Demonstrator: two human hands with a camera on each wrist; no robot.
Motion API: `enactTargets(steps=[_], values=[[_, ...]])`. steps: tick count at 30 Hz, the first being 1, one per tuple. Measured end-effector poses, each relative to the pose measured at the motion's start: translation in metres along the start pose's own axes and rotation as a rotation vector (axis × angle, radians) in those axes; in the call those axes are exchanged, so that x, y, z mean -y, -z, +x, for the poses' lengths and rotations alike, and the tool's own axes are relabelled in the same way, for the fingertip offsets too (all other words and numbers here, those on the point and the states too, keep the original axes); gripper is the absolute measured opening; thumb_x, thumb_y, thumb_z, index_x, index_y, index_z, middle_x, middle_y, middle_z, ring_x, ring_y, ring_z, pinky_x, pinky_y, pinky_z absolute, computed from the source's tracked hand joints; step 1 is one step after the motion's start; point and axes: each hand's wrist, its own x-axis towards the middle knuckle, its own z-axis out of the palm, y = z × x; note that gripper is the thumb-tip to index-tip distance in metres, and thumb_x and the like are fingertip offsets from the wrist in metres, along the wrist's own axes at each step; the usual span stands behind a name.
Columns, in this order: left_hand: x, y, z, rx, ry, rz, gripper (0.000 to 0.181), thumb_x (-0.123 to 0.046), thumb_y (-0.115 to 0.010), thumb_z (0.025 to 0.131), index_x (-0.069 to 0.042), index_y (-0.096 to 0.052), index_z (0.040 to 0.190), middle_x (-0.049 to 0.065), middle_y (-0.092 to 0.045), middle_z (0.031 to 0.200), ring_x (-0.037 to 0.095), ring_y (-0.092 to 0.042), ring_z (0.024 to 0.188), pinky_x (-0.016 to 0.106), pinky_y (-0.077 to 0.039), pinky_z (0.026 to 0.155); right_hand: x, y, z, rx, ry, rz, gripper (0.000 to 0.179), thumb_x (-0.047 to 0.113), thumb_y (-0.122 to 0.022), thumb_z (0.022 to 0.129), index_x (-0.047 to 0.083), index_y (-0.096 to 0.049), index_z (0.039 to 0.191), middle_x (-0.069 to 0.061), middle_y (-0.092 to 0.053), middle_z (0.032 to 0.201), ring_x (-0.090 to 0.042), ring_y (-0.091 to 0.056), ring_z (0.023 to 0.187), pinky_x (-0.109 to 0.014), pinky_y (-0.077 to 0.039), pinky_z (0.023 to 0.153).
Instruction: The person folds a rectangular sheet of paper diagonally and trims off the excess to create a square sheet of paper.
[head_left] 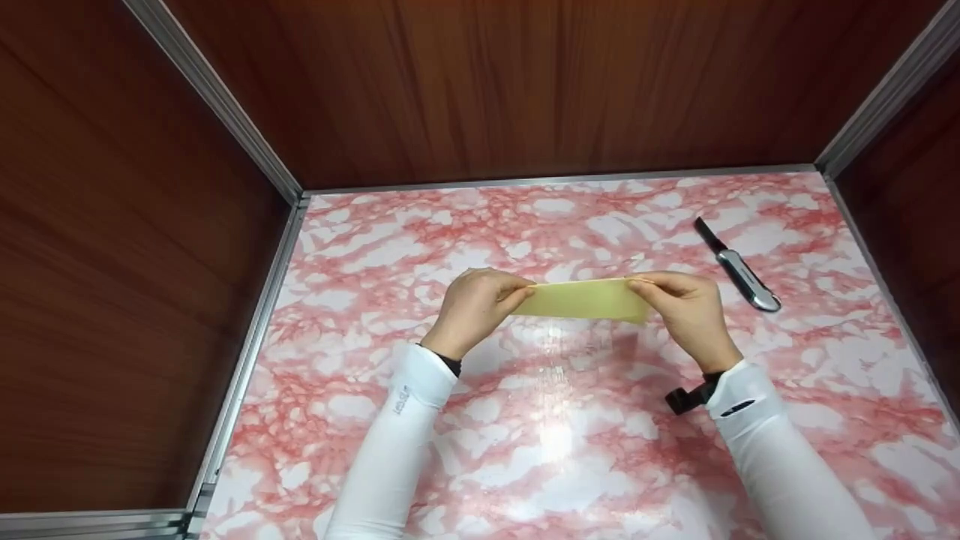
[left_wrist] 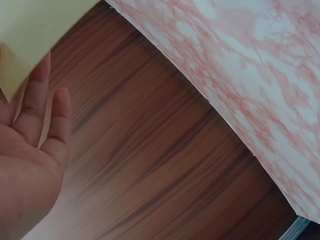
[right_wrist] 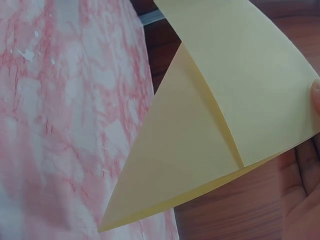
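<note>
A folded sheet of yellow paper (head_left: 581, 300) is held up above the table between both hands. My left hand (head_left: 480, 304) pinches its left end between thumb and fingers, while my right hand (head_left: 686, 307) pinches the right end near the top edge. In the right wrist view the paper (right_wrist: 200, 115) shows two overlapping layers, the back one reaching out to a point. Only part of the left hand (left_wrist: 35, 145) shows in the left wrist view, beside the paper (left_wrist: 40, 35).
A utility knife (head_left: 739, 270) with a black blade and grey-black handle lies on the table's right side. The pink-and-white marbled table (head_left: 360, 450) is bordered by brown wood-grain panels (head_left: 525, 90) with metal edging.
</note>
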Motion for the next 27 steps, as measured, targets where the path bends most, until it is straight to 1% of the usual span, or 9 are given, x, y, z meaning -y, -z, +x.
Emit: enactTargets(steps=[5,11,16,19,22,25,27], values=[[-0.010,-0.005,0.006,0.007,-0.040,0.016,0.024,-0.038,-0.065,0.101,-0.023,-0.083,0.107,-0.010,-0.078,0.102,0.009,-0.071,0.094,0.035,-0.051,0.091,0.000,-0.007,0.000,0.014,0.011,0.015,0.017,0.017,-0.083,0.088,0.004,-0.083,0.099,-0.010,-0.078,0.095,-0.016,-0.073,0.088,-0.024,-0.056,0.077],[-0.020,-0.010,0.010,0.001,-0.036,0.031,0.022,-0.037,-0.065,0.101,-0.024,-0.083,0.105,-0.011,-0.077,0.101,0.007,-0.071,0.092,0.033,-0.051,0.090,-0.002,-0.011,-0.001,0.005,0.010,0.018,0.015,0.015,-0.083,0.087,0.004,-0.083,0.098,-0.010,-0.078,0.096,-0.017,-0.073,0.088,-0.024,-0.056,0.078],[-0.032,-0.017,0.014,0.002,-0.042,0.044,0.023,-0.038,-0.064,0.102,-0.025,-0.082,0.109,-0.013,-0.077,0.103,0.006,-0.070,0.092,0.032,-0.052,0.088,-0.001,-0.019,-0.003,0.026,-0.002,0.006,0.012,0.009,-0.081,0.088,0.003,-0.083,0.098,-0.010,-0.078,0.096,-0.014,-0.073,0.090,-0.024,-0.056,0.079],[-0.040,-0.022,0.018,0.006,-0.063,0.044,0.024,-0.038,-0.063,0.102,-0.025,-0.082,0.110,-0.012,-0.077,0.103,0.005,-0.070,0.089,0.029,-0.053,0.083,0.006,-0.026,-0.005,0.052,0.005,0.019,0.010,0.005,-0.080,0.089,0.002,-0.082,0.098,-0.011,-0.078,0.096,-0.013,-0.073,0.090,-0.024,-0.055,0.080],[-0.046,-0.026,0.021,0.003,-0.088,0.044,0.025,-0.038,-0.062,0.103,-0.023,-0.081,0.110,-0.011,-0.077,0.101,0.005,-0.069,0.086,0.026,-0.053,0.077,0.015,-0.032,-0.007,0.088,0.038,0.034,0.010,0.003,-0.078,0.090,0.001,-0.082,0.099,-0.013,-0.078,0.097,-0.013,-0.072,0.090,-0.024,-0.055,0.080],[-0.049,-0.029,0.021,-0.009,-0.104,0.048,0.024,-0.037,-0.062,0.103,-0.022,-0.082,0.107,-0.011,-0.077,0.097,0.004,-0.068,0.082,0.025,-0.052,0.072,0.021,-0.035,-0.009,0.112,0.068,0.021,0.011,0.004,-0.076,0.092,-0.001,-0.081,0.100,-0.014,-0.077,0.098,-0.012,-0.071,0.088,-0.022,-0.054,0.077],[-0.049,-0.030,0.021,-0.018,-0.106,0.046,0.024,-0.036,-0.063,0.103,-0.023,-0.082,0.103,-0.012,-0.076,0.091,0.003,-0.065,0.075,0.024,-0.050,0.067,0.019,-0.035,-0.009,0.117,0.061,-0.001,0.011,0.006,-0.077,0.092,0.000,-0.081,0.100,-0.013,-0.077,0.098,-0.012,-0.070,0.087,-0.022,-0.053,0.077]])
